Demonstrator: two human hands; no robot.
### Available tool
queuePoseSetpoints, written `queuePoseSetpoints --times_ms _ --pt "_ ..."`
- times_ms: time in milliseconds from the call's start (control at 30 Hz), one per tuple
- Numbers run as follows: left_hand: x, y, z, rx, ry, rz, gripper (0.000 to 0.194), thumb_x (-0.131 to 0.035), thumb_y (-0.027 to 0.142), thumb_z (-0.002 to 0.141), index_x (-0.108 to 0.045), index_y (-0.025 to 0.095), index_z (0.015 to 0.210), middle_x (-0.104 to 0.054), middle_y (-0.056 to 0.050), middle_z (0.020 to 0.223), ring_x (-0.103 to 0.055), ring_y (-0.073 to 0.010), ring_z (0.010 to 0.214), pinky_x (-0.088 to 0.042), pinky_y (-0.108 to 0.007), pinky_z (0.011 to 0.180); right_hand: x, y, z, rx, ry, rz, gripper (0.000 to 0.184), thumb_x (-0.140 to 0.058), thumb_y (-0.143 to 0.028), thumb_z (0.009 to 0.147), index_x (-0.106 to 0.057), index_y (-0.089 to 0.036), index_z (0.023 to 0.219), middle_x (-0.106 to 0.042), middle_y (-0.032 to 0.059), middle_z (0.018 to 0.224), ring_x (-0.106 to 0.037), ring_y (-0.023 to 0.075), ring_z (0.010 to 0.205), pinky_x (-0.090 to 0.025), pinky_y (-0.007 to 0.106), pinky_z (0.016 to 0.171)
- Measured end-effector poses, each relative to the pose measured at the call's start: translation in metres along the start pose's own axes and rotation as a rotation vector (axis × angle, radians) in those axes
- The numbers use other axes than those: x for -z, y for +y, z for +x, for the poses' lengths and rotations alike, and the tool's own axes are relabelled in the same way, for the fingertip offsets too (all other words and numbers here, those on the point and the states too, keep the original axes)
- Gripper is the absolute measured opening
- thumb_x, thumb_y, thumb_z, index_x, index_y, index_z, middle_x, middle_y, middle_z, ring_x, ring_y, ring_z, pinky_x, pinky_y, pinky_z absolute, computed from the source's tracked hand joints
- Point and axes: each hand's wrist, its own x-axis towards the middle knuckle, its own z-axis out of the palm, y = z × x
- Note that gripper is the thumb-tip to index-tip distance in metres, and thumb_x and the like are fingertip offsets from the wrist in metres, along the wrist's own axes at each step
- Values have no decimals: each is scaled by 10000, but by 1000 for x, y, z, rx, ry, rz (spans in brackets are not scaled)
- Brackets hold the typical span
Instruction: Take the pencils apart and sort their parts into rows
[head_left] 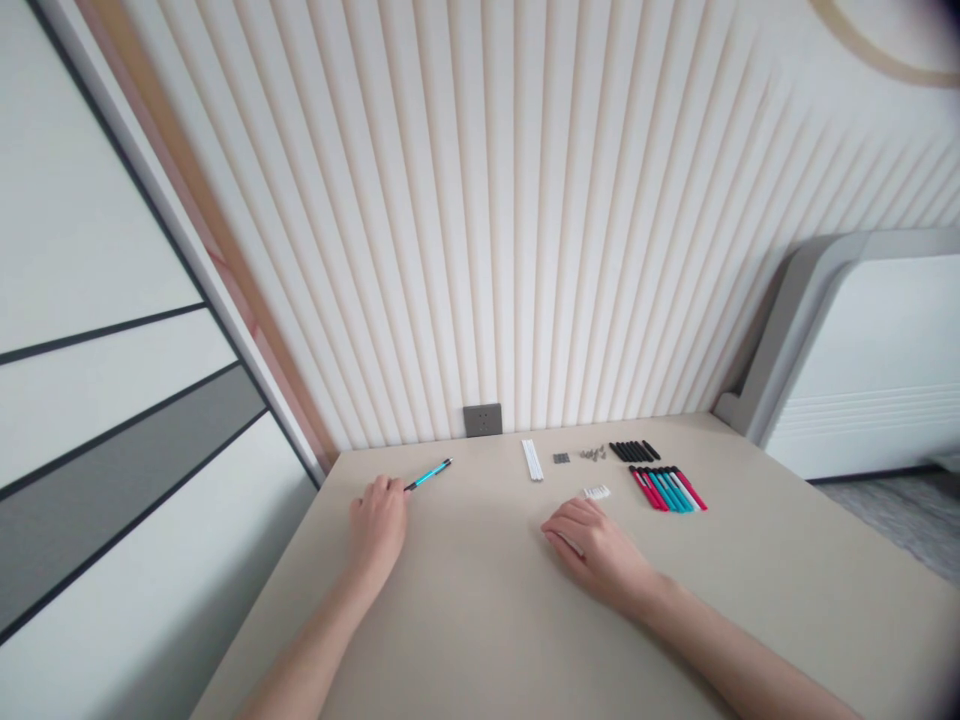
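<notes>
Head view: we have our left hand (379, 522) curled at the near end of a blue pen (429, 474), on the left of the bench (465, 600) (we cannot tell whether the fingers grip it or only touch it). Our right hand (592, 545), fingers bent, is just beside some small white pieces (598, 492); whether it holds anything, we cannot tell. Beyond it are white sticks (532, 461), gray pieces (562, 458) and metal bits (593, 454), with black parts (634, 451) and colored tubes (667, 489) farther right.
</notes>
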Motion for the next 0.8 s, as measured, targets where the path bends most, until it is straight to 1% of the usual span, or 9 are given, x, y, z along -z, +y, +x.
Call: queuePoseSetpoints --times_ms 100,167,267,367,433,567,633,733,800 --pt "9 17 -7 -141 -23 -119 223 -392 223 991 -614 201 985 -675 -71 969 -637 -221 885 -471 -331 774 -7 -7 9 -21 73 -13 263 -429 -220 989 -640 -218 1146 -656 105 1080 -608 232 1005 -491 408 882" --pt "13 37 -13 -259 -17 -406 185 -409 249 990 -590 217 1007 -689 -58 950 -654 -217 862 -485 -323 757 -13 -10 18 -65 151 -41 294 -439 -250 986 -606 -237 1227 -618 119 1175 -586 250 1080 -493 434 917" --pt "11 65 -20 -248 22 -705 188 -407 308 990 -578 231 1003 -696 -46 914 -665 -218 858 -497 -316 731 -22 -9 28 -153 260 -63 324 -442 -307 988 -583 -245 1272 -575 129 1233 -582 260 1094 -507 443 918" --pt "2 79 -25 -222 -11 -908 184 -435 335 980 -581 222 992 -687 -25 852 -649 -186 768 -489 -277 679 -26 -3 28 -229 330 -41 358 -415 -318 999 -542 -233 1323 -598 128 1153 -600 255 1033 -518 429 886" --pt "-3 81 -29 -245 -63 -976 182 -464 340 969 -600 219 977 -665 0 779 -608 -159 667 -462 -244 611 -26 0 23 -214 300 5 338 -408 -307 1003 -557 -222 1295 -628 117 1062 -613 246 971 -519 411 855" --pt "-7 78 -32 -267 -120 -1036 155 -514 316 945 -629 216 975 -673 2 801 -593 -146 681 -461 -235 645 -25 1 10 -140 86 157 250 -411 -290 1008 -647 -213 1040 -674 75 903 -630 206 837 -513 342 783" --pt "-6 77 -31 -250 -143 -1054 156 -531 315 936 -638 212 983 -674 -2 809 -592 -145 687 -464 -239 657 -25 0 7 -166 16 220 246 -405 -285 1010 -639 -213 1031 -689 68 909 -638 198 840 -507 322 780" --pt "-4 76 -29 -221 -215 -1081 174 -562 339 925 -656 207 989 -679 -8 812 -594 -148 689 -462 -238 638 -26 1 7 -238 -26 309 264 -375 -292 1016 -627 -213 1028 -696 67 932 -646 192 842 -500 305 769" --pt "-4 76 -29 -207 -263 -1102 186 -582 351 918 -667 207 1000 -694 -14 834 -605 -150 704 -467 -238 638 -26 2 8 -271 -49 363 295 -349 -313 1022 -623 -211 986 -691 60 893 -642 188 805 -491 298 741"
